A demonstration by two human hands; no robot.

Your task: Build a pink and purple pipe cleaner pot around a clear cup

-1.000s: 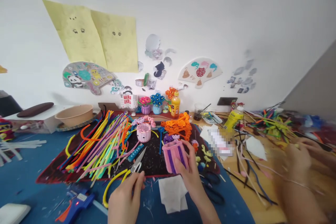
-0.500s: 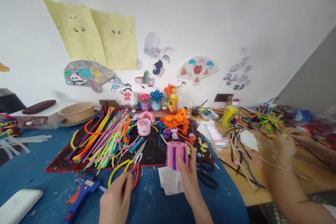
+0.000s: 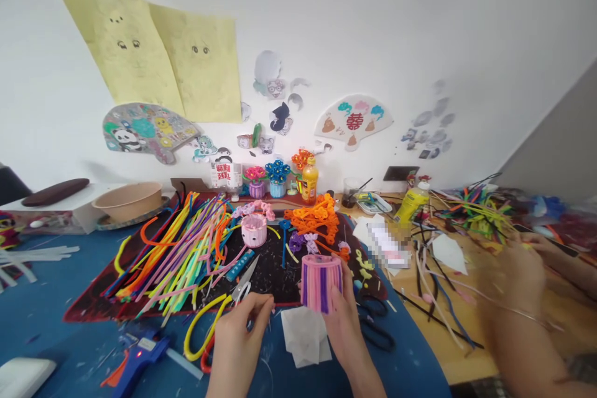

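Observation:
My right hand [image 3: 349, 329] holds a small round pot [image 3: 321, 286] covered in pink and purple pipe cleaners, its rim facing up. To its left, my left hand [image 3: 239, 337] is closed in a pinch; whatever lies between the fingertips is too small to make out. Scissors [image 3: 198, 331] with yellow and red handles lie partly behind that hand, blades pointing away. Beneath the pot is a crumpled white tissue [image 3: 304, 341]. A pale pink pot [image 3: 254, 233] with small dark eyes sits farther back on the dark mat [image 3: 275, 289].
A blue glue gun [image 3: 140, 357] with its light on lies at the lower left. Many coloured pipe cleaners [image 3: 186, 255] are heaped on the mat's left. Black-handled scissors [image 3: 379, 331] lie right of my right hand. Another person's hands [image 3: 522, 267] work at the right.
My left hand has moved right, away from the scissors' handles and nearer the pot. The pot stays in my right hand. The view has shifted slightly.

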